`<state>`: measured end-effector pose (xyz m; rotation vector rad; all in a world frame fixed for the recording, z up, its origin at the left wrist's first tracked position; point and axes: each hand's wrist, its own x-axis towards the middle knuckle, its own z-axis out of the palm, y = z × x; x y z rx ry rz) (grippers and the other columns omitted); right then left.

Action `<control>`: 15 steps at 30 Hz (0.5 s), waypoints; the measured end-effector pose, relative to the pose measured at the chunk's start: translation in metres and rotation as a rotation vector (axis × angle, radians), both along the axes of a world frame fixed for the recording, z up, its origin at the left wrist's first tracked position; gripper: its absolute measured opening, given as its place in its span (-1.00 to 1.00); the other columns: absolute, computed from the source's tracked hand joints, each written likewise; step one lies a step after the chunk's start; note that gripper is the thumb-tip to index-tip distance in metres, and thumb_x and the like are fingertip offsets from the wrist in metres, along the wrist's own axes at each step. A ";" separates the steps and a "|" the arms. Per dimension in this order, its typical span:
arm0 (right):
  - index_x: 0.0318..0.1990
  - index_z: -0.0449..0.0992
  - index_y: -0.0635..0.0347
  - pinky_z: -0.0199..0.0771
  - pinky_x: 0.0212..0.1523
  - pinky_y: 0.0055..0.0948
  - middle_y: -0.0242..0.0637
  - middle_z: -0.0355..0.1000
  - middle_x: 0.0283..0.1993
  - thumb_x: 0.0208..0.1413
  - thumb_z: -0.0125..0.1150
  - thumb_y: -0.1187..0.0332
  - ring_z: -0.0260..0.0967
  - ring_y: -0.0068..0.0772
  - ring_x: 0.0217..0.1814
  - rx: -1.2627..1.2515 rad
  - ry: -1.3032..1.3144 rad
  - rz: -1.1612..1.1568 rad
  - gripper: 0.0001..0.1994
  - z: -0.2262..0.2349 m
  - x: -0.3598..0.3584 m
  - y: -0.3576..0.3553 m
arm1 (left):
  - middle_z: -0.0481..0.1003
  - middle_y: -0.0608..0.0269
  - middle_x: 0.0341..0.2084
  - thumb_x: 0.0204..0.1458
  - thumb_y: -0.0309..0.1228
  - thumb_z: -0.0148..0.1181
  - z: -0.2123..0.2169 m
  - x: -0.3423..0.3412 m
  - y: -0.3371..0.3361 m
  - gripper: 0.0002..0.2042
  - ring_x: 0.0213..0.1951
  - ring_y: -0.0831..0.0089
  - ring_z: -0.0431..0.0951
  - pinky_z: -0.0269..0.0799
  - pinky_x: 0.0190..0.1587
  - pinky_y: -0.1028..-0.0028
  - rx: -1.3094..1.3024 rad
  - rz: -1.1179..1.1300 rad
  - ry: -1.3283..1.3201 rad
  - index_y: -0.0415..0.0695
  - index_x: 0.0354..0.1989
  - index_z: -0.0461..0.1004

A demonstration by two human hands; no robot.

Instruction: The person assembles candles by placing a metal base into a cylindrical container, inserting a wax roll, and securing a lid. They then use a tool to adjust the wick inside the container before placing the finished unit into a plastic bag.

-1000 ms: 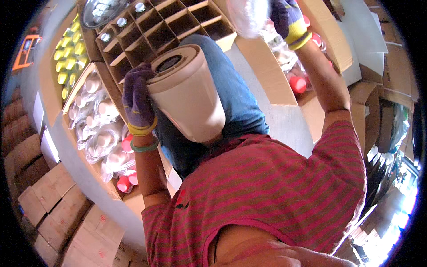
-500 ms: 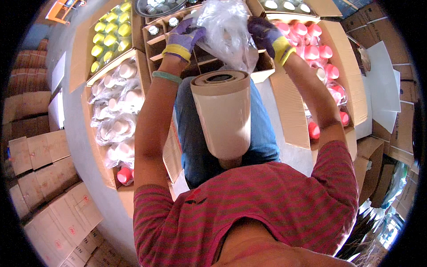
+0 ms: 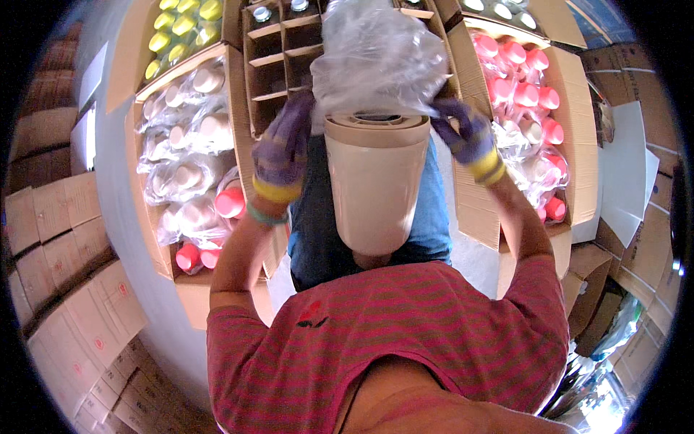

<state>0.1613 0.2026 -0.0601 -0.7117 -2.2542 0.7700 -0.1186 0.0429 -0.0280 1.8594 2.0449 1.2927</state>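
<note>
A: Between the knees, near centre, a beige tapered container (image 3: 376, 184) stood upright, mouth up. Clear plastic bag (image 3: 379, 61) bunched over its rim.

B: Hands?

A: Left hand (image 3: 283, 152) in a purple glove, fingers curled shut on the bag's left edge. Right hand (image 3: 470, 137) gloved too, fingers pinched on the right edge. Both touching plastic, just beside the rim.

B: Surroundings?

A: Divided cardboard box (image 3: 278, 65) far centre-left, box of pink cups (image 3: 524, 94) right, wrapped beige cups (image 3: 191, 173) left, yellow ones (image 3: 181, 25) far left.

B: How to do it cleanly?

A: My read: keep both grips level, pull the film evenly down either side, hold the container steady with the legs so it doesn't tilt. Uneven pull would likely snag the bag on the rim.
</note>
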 end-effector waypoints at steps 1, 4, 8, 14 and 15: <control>-0.13 0.53 0.14 0.53 -0.23 -0.38 -0.15 0.52 -0.16 0.02 0.33 0.43 0.54 -0.18 -0.22 -0.013 0.005 -0.018 -0.76 0.018 0.004 -0.022 | 0.52 0.01 -0.13 -0.01 -0.62 0.04 0.003 0.006 -0.015 -0.65 -0.11 0.09 0.55 0.41 0.08 0.24 0.080 0.010 0.036 -0.17 0.00 0.44; -0.21 0.51 0.15 0.48 -0.12 -0.17 -0.16 0.50 -0.21 -0.05 0.31 0.40 0.47 -0.04 -0.14 0.096 -0.090 0.145 -0.78 0.029 0.023 -0.057 | 0.52 0.09 -0.24 -0.11 -0.59 0.14 -0.003 0.013 -0.055 -0.75 -0.15 0.19 0.54 0.27 0.19 0.06 0.248 -0.219 -0.132 -0.12 -0.20 0.48; -0.27 0.56 0.07 0.29 0.17 0.06 -0.18 0.49 -0.13 -0.10 0.14 0.25 0.40 -0.04 0.02 0.268 -0.268 0.481 -0.77 0.002 0.040 -0.093 | 0.50 0.18 -0.26 -0.14 -0.45 0.14 -0.043 0.036 -0.129 -0.77 -0.12 0.19 0.50 0.08 0.25 -0.16 -0.186 -0.600 -0.027 -0.06 -0.23 0.46; -0.21 0.50 0.08 0.25 0.11 0.13 -0.11 0.43 -0.05 -0.11 0.21 0.25 0.32 0.10 0.06 0.295 -0.274 0.502 -0.73 -0.011 0.046 -0.115 | 0.42 0.12 -0.06 -0.17 -0.14 0.14 -0.062 0.065 -0.165 -0.53 0.08 0.12 0.37 -0.19 0.30 -0.26 -0.300 -0.575 0.103 -0.03 -0.04 0.38; -0.23 0.48 0.10 0.26 0.08 0.09 -0.07 0.40 -0.05 -0.11 0.23 0.27 0.31 0.11 0.06 0.278 -0.278 0.495 -0.74 -0.010 0.043 -0.111 | 0.41 0.10 -0.03 -0.14 -0.12 0.10 -0.063 0.067 -0.163 -0.52 0.07 0.11 0.37 -0.14 0.28 -0.25 -0.343 -0.552 0.004 -0.01 -0.01 0.36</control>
